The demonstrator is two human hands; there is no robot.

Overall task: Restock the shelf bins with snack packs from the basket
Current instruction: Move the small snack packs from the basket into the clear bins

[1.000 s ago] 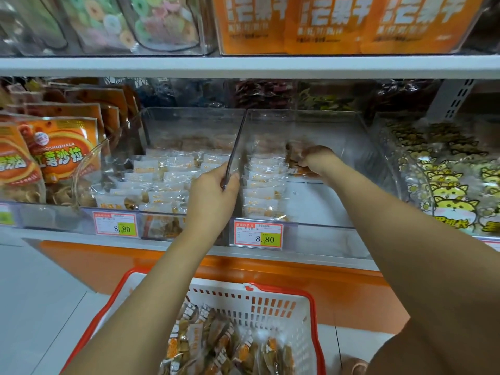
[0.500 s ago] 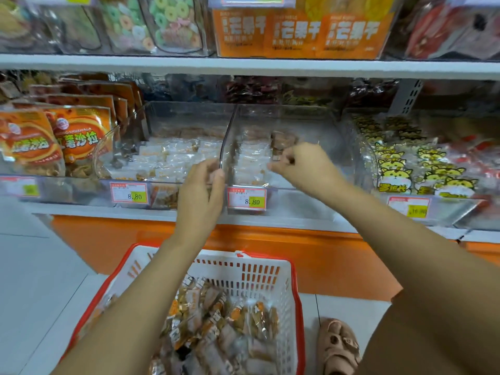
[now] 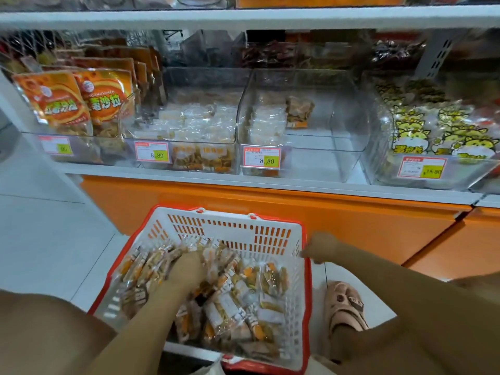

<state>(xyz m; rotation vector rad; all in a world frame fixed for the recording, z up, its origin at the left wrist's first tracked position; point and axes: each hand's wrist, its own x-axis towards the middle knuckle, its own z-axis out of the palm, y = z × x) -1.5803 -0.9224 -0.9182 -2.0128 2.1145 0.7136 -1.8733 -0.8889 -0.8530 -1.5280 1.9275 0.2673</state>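
A red-rimmed white basket [image 3: 243, 234] stands on the floor below the shelf, holding several orange-and-clear snack packs [image 3: 243, 299]. My left hand [image 3: 186, 269] reaches down into the pile, its fingertips buried among the packs. My right hand [image 3: 322, 247] hovers at the basket's far right corner, fingers loosely curled, with nothing in it. On the shelf, a clear bin [image 3: 349, 117] holds one row of packs [image 3: 266, 123] along its left side and a brown pack [image 3: 299, 110] behind. The clear bin to its left [image 3: 205, 77] is fuller.
Orange snack bags [image 3: 78, 104] fill the far-left bin and yellow cat-print packs [image 3: 433, 131] the right one. An orange base panel [image 3: 324, 217] runs under the shelf. My sandalled foot [image 3: 343, 304] stands just right of the basket. A second shelf board [image 3: 243, 17] hangs overhead.
Both hands left the shelf bins and dropped to the basket. The left went into the pack pile, the right came to the basket's corner. The view tilted downward.
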